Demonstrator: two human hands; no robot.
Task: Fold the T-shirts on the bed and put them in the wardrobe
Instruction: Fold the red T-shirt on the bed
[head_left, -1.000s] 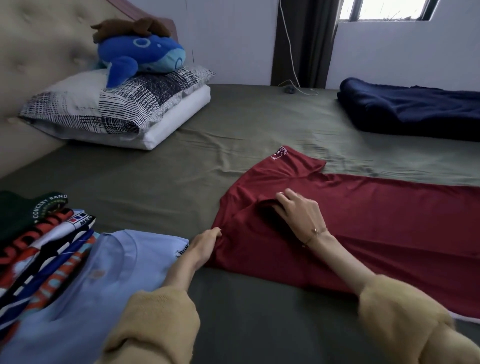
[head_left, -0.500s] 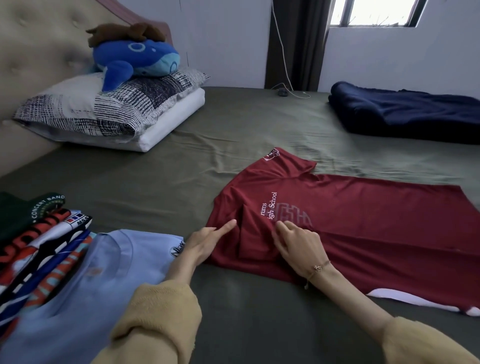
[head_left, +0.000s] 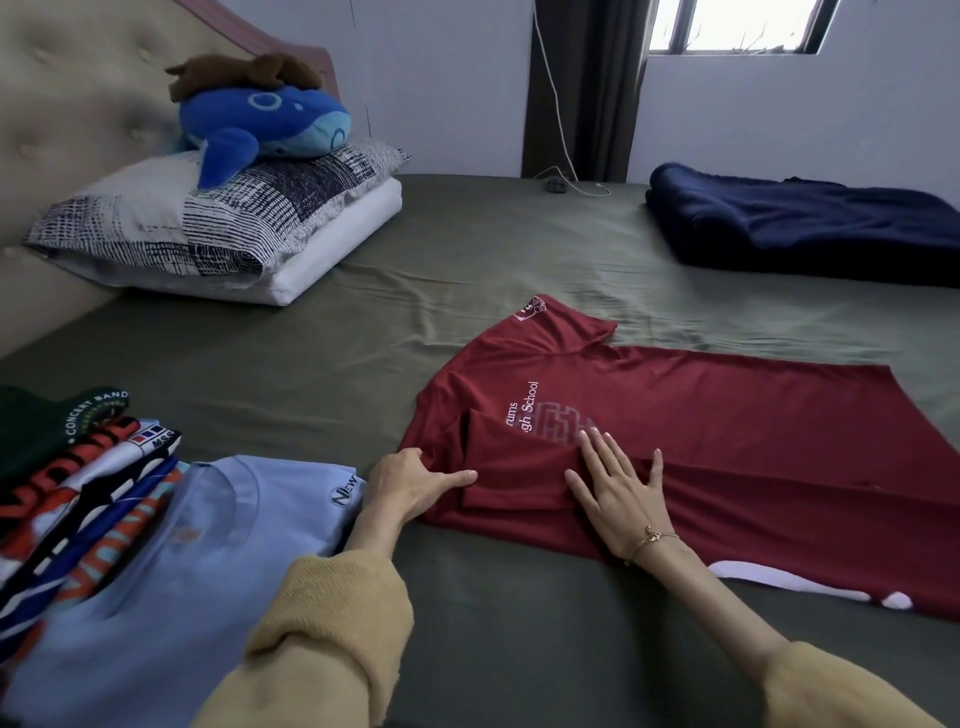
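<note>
Closest to me, the light blue T-shirt (head_left: 171, 561) tops the pile of folded shirts (head_left: 67, 467), likely parked there for the wardrobe. Just beyond, the left hand (head_left: 415, 483) rests straight-fingered on the red T-shirt (head_left: 727, 447) by its shoulder, probably pinning the edge. The right hand (head_left: 618, 493) lies flat, fingers spread and relaxed, over the turned-in sleeve (head_left: 514, 473), seemingly smoothing the fold. Farther off sit the pillows (head_left: 208, 228), the blue whale plush (head_left: 265, 124) and a navy blanket (head_left: 800, 223).
</note>
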